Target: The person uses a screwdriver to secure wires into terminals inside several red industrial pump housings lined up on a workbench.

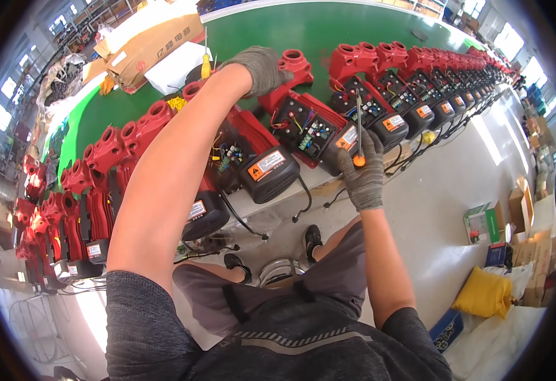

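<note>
My left hand, in a grey knit glove, reaches to the far end of an opened red machine housing, its fingers curled against the side; part of them is hidden. Wires and a circuit board show inside this unit, whose near end is a black cap with an orange and white label. My right hand, gloved alike, is closed round a screwdriver with an orange handle end. The screwdriver's thin shaft points away from me, over the gap between this unit and its right neighbour.
Similar red units line the green-topped bench both ways, cords hanging off its front edge. A yellow-handled screwdriver stands beyond my left forearm, near a cardboard box. Boxes and a yellow sack lie on the right floor.
</note>
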Action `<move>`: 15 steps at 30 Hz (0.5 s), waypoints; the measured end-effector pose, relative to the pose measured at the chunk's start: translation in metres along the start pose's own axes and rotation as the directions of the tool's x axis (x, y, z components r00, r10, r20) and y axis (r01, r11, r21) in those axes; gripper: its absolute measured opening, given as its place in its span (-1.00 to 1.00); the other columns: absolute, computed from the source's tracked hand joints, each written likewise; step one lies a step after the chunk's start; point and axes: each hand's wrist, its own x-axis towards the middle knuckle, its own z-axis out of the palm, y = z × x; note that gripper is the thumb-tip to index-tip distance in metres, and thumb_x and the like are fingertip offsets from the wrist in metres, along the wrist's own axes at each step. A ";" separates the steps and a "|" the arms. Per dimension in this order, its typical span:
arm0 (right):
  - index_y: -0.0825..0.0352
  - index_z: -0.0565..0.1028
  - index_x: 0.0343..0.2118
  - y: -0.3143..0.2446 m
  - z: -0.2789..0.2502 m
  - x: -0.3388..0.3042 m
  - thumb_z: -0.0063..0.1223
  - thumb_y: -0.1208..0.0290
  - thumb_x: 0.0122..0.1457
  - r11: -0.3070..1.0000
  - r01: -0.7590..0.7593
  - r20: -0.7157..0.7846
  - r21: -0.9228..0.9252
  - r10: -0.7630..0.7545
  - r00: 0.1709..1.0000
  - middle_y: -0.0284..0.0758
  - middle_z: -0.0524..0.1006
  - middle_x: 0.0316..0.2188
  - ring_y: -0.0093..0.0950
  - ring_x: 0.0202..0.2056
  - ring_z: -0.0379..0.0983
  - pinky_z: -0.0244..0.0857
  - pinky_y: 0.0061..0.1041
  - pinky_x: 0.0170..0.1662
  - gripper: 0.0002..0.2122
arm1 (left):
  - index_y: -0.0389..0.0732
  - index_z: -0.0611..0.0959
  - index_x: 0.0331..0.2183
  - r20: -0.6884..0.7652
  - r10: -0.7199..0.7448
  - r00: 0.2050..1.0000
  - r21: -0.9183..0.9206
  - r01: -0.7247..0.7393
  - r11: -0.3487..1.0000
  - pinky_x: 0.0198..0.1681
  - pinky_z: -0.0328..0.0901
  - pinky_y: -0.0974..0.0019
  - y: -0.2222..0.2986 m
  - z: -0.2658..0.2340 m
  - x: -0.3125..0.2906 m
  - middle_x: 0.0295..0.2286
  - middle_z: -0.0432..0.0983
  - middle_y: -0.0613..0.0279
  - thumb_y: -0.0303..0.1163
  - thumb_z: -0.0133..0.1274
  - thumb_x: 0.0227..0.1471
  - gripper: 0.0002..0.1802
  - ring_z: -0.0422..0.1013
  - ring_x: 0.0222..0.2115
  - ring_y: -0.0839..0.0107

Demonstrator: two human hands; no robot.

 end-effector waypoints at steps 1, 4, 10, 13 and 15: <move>0.30 0.36 0.29 -0.003 0.002 0.001 0.41 0.29 0.11 1.000 -0.003 0.003 0.002 0.003 1.000 -0.06 0.27 0.18 -0.17 0.19 0.33 0.27 -0.29 0.26 -0.31 | -0.41 0.67 -0.14 0.010 -0.016 1.000 0.042 0.016 0.999 0.00 0.43 0.03 0.003 -0.003 -0.002 -0.25 0.64 -0.23 0.11 0.07 0.24 -0.35 0.57 -0.17 -0.09; 0.27 0.44 0.24 -0.016 0.001 0.004 0.38 0.30 0.14 0.996 -0.035 -0.049 -0.080 0.031 0.998 -0.04 0.25 0.22 -0.16 0.18 0.35 0.31 -0.30 0.23 -0.41 | -0.40 0.67 -0.13 0.051 -0.051 0.997 0.124 0.045 0.991 0.04 0.42 0.03 0.022 -0.016 -0.008 -0.19 0.63 -0.20 0.03 0.07 0.25 -0.42 0.56 -0.13 -0.08; 0.30 0.55 0.10 -0.060 -0.037 0.034 0.31 0.26 0.20 0.966 -0.061 0.044 -0.251 0.074 0.996 -0.13 0.48 0.03 -0.38 -0.06 0.54 0.47 -0.42 -0.01 -0.57 | -0.28 0.67 -0.10 -0.517 0.110 0.849 -0.095 -0.185 0.978 0.01 0.44 0.06 0.030 0.017 -0.052 -0.18 0.64 -0.12 -0.34 0.11 0.22 -0.72 0.57 -0.13 0.00; 0.38 0.58 0.02 -0.099 -0.033 0.070 0.37 0.22 0.14 0.980 -0.200 0.364 0.011 0.182 0.913 -0.19 0.65 -0.26 -0.31 -0.20 0.63 0.48 -0.37 -0.06 -0.55 | -0.24 0.67 -0.11 -0.568 -0.019 0.823 -0.367 -0.233 0.901 -0.05 0.47 0.09 0.035 0.039 -0.078 -0.24 0.66 -0.09 -0.45 0.11 0.20 -0.78 0.60 -0.19 0.02; 0.39 0.57 0.02 -0.112 -0.021 0.091 0.37 0.20 0.14 0.985 -0.100 0.454 -0.141 0.154 0.878 -0.12 0.66 -0.23 -0.24 -0.18 0.63 0.48 -0.33 -0.05 -0.53 | -0.25 0.66 -0.12 -0.500 -0.110 0.859 -0.524 -0.199 0.828 -0.09 0.47 0.10 0.040 0.061 -0.086 -0.28 0.67 -0.06 -0.50 0.09 0.20 -0.80 0.61 -0.22 0.03</move>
